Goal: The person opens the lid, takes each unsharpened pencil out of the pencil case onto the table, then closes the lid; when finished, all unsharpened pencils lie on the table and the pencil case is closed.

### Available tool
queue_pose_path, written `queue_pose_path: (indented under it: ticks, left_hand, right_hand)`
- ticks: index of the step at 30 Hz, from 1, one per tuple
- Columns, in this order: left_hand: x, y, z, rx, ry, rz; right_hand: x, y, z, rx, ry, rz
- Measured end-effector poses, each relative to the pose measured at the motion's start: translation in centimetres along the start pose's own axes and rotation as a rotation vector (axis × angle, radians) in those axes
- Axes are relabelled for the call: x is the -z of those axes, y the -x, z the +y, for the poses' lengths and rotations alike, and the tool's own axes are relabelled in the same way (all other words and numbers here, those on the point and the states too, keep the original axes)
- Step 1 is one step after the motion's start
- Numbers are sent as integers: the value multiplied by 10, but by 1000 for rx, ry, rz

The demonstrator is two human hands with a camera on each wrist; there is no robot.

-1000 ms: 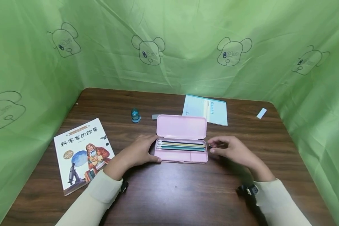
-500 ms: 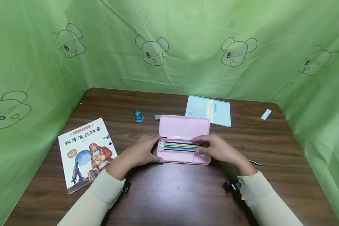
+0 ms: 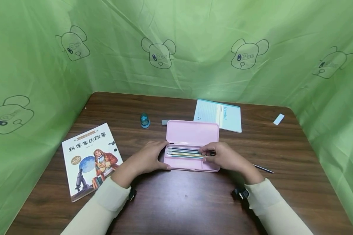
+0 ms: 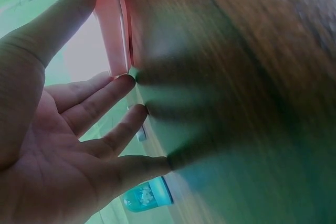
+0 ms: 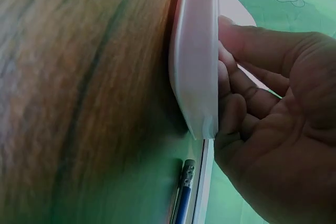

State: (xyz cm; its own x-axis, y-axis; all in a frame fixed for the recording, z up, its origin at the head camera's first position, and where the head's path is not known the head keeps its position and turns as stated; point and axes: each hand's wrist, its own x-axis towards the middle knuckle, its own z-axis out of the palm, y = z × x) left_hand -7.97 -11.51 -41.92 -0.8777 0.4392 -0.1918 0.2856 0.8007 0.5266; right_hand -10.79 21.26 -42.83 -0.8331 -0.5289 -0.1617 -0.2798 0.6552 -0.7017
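Note:
A pink pencil case (image 3: 182, 163) lies with its lid raised in the middle of the table; several pencils (image 3: 183, 153) fill its back compartment. My left hand (image 3: 147, 158) holds the case's left end, thumb on the front edge, index finger at the back corner. In the left wrist view the other fingers (image 4: 123, 132) spread beside the end. My right hand (image 3: 223, 157) reaches into the right part, thumb and fingers curled over the pencils' right ends. From the right wrist, the case wall hides its fingertips. Another pencil (image 3: 263, 168) lies on the table, right of the case.
Left of my forearm is a book (image 3: 91, 160). Farther back stand a teal pencil sharpener (image 3: 144, 120), a grey eraser (image 3: 164, 122) partly behind the lid, and a pale blue notebook (image 3: 230, 116). A white strip (image 3: 278, 119) lies at the right.
My right hand has come from beside the case to inside it, over the pencils, whose colour order has shifted. The table pencil now shows beyond my right forearm. My left hand stays at the case.

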Motion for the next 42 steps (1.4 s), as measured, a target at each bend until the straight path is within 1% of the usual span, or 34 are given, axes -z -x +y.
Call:
queue_pose_path:
  ticks: [5,10,17,25,28,31,38,42]
  left_hand:
    - [0,0,0,5,7,-2]
    - [-1,0,-1,-6,7,1]
    - [-1,0,-1,-1,10,4]
    - [-1,1,-1,-5,2,4]
    - [0,1,-1,1,3,2]
    - [0,1,-1,-4,-2,6]
    - [-2,1,-1,-10,0,8]
    - [-1,1,-1,-5,1,9]
  right_hand:
    - [0,0,-3,10,37,-4]
    - [0,1,-6,-5,60,-28]
    - [1,2,-10,-40,97,-49]
    - [0,1,-12,-49,110,-84]
    - [0,0,-12,-47,124,-76]
    - [0,2,-10,-38,93,-54]
    - [6,8,1,16,-46,-4]
    - [14,16,6,14,-128,14]
